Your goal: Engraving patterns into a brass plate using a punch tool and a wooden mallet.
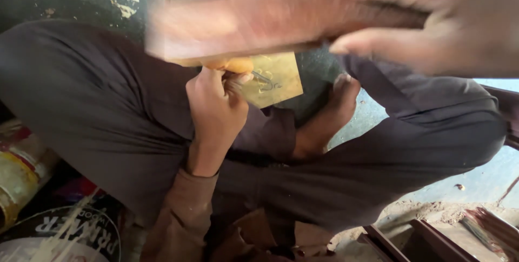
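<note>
Your left hand (216,108) clamps the orange-handled tool (238,66) tip-down on the brass plate (278,78) lying between your knees, steadying it, while your right hand (448,24) grips the blurred wooden block (243,24) above it like a mallet.
</note>
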